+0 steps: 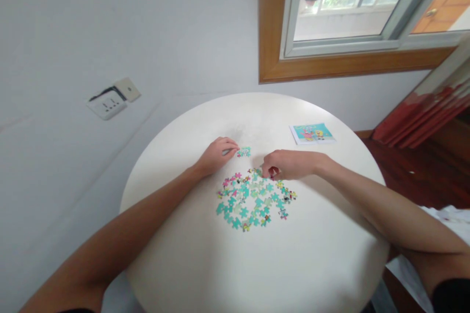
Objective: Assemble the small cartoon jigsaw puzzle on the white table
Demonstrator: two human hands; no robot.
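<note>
My left hand (pixel 219 155) rests on the far middle of the table, thumb and fingers closing at the left edge of a small joined patch of jigsaw pieces (pixel 244 152). That patch is turquoise with a pale figure and some pink. To its right, my right hand (pixel 284 164) is curled down at the far edge of a loose pile of jigsaw pieces (pixel 244 212). Its fingers pinch a jigsaw piece there, mostly hidden by the hand. Turquoise dominates the spread-out pile, with pink, yellow and pale green pieces among it.
Everything lies on a round white table (pixel 191 264). A turquoise cartoon picture sheet (pixel 312 133) lies beyond my right hand. Behind the table stand a wall with a socket (pixel 107 104) and a wood-framed window (pixel 271 66). A red curtain (pixel 422 107) hangs at the right.
</note>
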